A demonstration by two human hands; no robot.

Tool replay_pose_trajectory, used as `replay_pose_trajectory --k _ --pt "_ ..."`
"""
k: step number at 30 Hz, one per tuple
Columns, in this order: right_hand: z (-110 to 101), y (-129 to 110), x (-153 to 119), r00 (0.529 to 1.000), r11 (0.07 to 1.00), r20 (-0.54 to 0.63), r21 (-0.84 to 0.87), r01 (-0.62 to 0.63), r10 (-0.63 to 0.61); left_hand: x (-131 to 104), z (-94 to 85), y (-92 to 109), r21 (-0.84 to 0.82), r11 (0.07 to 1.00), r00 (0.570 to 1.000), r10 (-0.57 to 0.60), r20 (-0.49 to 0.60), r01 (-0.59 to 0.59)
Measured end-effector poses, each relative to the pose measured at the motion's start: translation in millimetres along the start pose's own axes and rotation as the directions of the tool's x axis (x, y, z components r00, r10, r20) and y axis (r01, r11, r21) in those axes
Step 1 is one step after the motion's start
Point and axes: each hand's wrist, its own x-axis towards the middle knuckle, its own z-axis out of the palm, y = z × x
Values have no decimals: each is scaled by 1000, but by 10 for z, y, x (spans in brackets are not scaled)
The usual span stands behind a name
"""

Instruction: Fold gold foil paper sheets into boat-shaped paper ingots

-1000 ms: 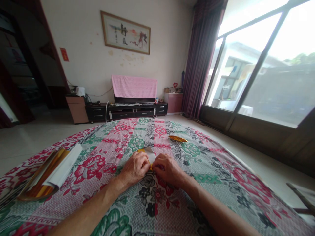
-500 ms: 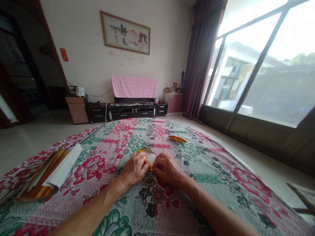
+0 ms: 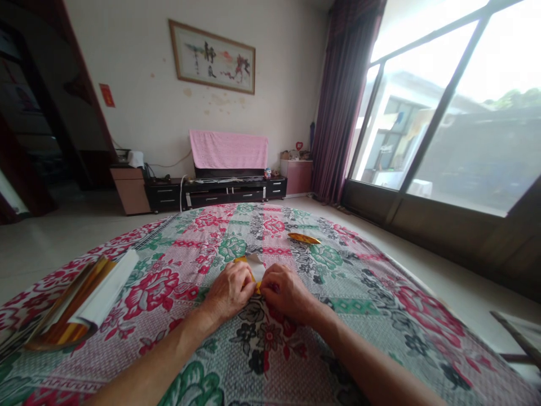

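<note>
Beyond both hands rises a broad, pale wall with blotchy stains (image 3: 287, 62), and a tall, dark-framed glass window (image 3: 473, 152) fills the far side to the right hand's right. Under both hands spreads a round-edged table covered in red, green and grey floral cloth (image 3: 380, 270). Ahead of the hands, well apart, a pink rectangular cloth (image 3: 229, 149) hangs over a low black cabinet (image 3: 211, 197). Well to the left hand's left lies a loose stack of gold and white paper sheets (image 3: 91, 301). Left hand (image 3: 231, 287) and right hand (image 3: 285, 290) are nearly touching, fingers curled narrow, both pinching a small gold-and-white sheet of paper (image 3: 256, 265) between them, its white face showing just beyond the fingertips. Ahead of the right hand, apart from it, rests a slim, pointed, shiny gold piece (image 3: 304, 239). Uneven pinching could crease the sheet crookedly, pulling the hands apart could tear it, and a loosened grip might let any fold spring open; the knuckles hide how firmly it is held.
</note>
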Motion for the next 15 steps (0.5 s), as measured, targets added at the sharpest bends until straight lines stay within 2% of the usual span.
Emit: replay_pose_trajectory --k 15 --pt "-40 28 3 999 996 33 75 39 -41 -1 0 16 7 1000 1000 -5 4 5"
